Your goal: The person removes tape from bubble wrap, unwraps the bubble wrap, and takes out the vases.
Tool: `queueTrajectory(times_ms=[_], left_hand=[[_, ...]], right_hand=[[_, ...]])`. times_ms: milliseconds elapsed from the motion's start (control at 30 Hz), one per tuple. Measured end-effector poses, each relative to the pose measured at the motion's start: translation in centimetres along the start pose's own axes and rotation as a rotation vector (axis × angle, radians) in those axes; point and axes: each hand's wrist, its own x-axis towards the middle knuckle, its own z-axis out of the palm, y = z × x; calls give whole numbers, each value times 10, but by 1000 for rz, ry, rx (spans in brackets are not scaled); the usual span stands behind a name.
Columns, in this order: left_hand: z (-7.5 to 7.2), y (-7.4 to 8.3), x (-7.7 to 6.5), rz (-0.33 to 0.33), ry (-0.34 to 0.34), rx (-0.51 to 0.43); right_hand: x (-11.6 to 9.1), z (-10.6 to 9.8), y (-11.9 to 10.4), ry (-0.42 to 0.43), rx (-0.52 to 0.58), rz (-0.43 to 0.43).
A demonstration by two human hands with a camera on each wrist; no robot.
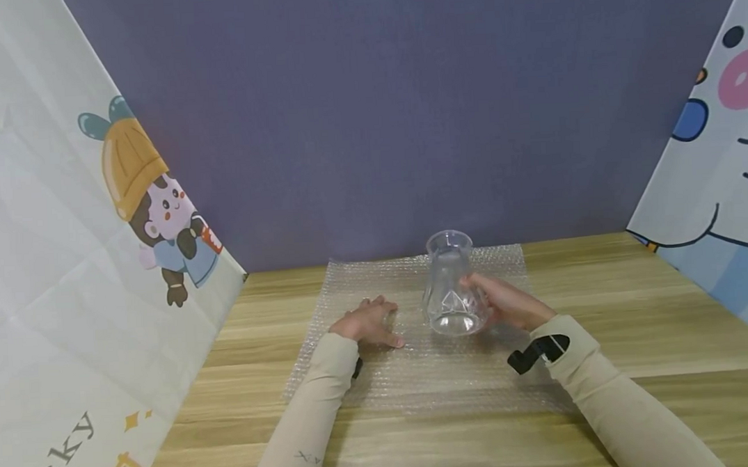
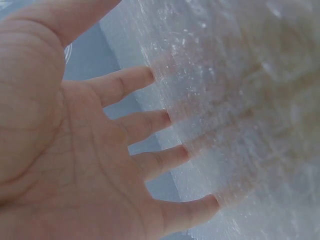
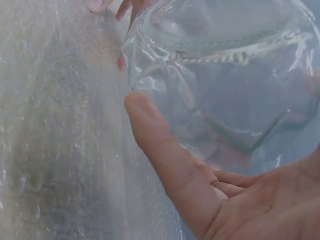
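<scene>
A clear glass vase [image 1: 450, 282] with a flared rim and a faceted lower body is gripped by my right hand [image 1: 509, 303] from its right side. In the right wrist view the thumb lies along the vase [image 3: 215, 100], near its base. My left hand [image 1: 369, 323] holds nothing and has its fingers spread, with the fingertips on the sheet of bubble wrap [image 1: 412, 378]. Seen from the left wrist, the palm of the left hand [image 2: 95, 145] faces the camera and the fingertips meet the bubble wrap [image 2: 250, 100].
Under the bubble wrap is a wood-grain table [image 1: 255, 378]. A dark blue-grey wall panel [image 1: 375, 122] rises behind it. White printed sheets stand at the left [image 1: 47, 206] and right [image 1: 741, 175], with cartoon figures on them.
</scene>
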Motion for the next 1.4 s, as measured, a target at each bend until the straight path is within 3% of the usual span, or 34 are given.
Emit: queueTrajectory(times_ms=[500, 1400], left_hand=[[0, 0, -2, -4, -6, -26], [-1, 2, -4, -4, 6, -12]], right_hand=[[-3, -8, -3, -13, -8, -41], [-8, -21, -8, 47, 18, -68]])
